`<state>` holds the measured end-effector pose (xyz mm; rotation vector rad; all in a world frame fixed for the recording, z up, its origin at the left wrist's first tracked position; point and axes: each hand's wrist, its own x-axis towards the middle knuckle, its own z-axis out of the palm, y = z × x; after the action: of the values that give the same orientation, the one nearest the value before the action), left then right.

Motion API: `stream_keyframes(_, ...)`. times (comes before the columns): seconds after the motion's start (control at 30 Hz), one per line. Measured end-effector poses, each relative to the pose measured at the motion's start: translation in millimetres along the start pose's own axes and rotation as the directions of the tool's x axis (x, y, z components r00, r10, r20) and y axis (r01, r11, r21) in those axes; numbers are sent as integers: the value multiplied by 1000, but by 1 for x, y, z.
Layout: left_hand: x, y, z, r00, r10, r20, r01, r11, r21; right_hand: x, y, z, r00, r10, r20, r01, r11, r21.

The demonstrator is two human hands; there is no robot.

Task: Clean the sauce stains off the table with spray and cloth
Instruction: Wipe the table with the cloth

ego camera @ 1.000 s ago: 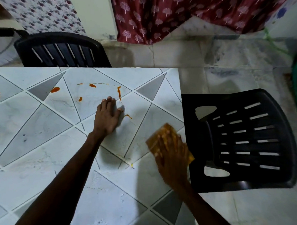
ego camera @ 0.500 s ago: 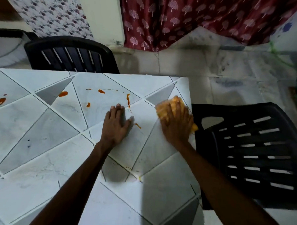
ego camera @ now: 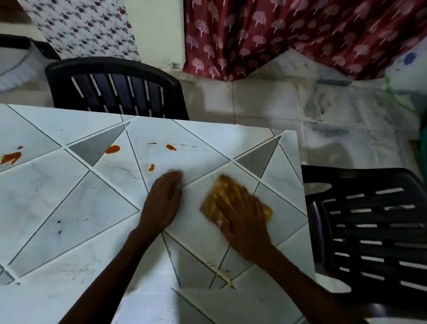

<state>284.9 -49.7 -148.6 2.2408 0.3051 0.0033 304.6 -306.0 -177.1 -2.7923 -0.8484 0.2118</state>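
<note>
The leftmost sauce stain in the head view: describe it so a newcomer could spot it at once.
On the white tiled table, left of the black chair at its far side, the sauce stain lies nearest the picture's left edge. Unlike the other orange marks, it is a wide smear with a small dot just above it.

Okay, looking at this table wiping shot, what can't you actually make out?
- Motion blur, head view: folded orange cloth, smeared and mostly under the right hand.
- Motion blur, head view: left hand fingertips and anything beneath them.
- Frame edges, head view: white tiled table cut off left and bottom; no spray bottle shows.
</note>
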Motion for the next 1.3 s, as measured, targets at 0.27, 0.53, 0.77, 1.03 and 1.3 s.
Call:
stream_keyframes(0.27, -7, -17, 0, 988, 119, 96, -136, 970, 200, 113, 49, -34, 865, 483, -133, -484, 875, 29)
stream_keyframes(0.53, -11, -19, -16, 996, 85, -35, -82, 993, 82, 108, -47, 1, 998, 52, -41, -55, 997, -62)
stream_keyframes(0.77, -20, -25, -10, 994, 102, 42, -108, 977, 185, 45, 35, -19, 961, 277, -9, -277, 959, -57)
stream_keyframes(1.03, -35, -51, -42, 997, -9, -78, 31, 957, 287, 218, -73, -7, 956, 268, -119, -274, 961, -36)
stream_keyframes(1.3, -43, -75, -62, 992, -33, -124, 74, 935, 348, 30, -53, 11, 1000, -3, -26, 2, 1000, -31)
